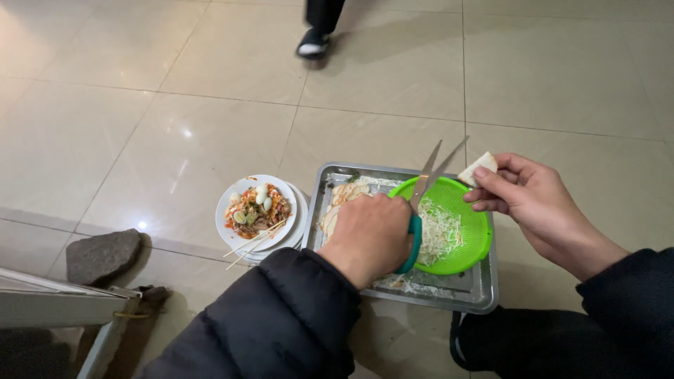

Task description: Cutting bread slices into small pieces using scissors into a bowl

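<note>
At frame centre, the left hand (pixel 368 235) gripped the scissors (pixel 425 200), blades parted. The right hand (pixel 526 200) pinched a thin, probably brittle sheet piece (pixel 479 167) by its edge above the green basket (pixel 477 235).

**Wearer: dark padded jacket, bare hands**

Both arms in a black puffy jacket, matte fabric, soft folds along the sleeves. Cuffs end at the wrists. Left hand (pixel 368 235) and right hand (pixel 533 200) bare: no gloves, rings or watch showing. Dark trousers at bottom edge.
</note>
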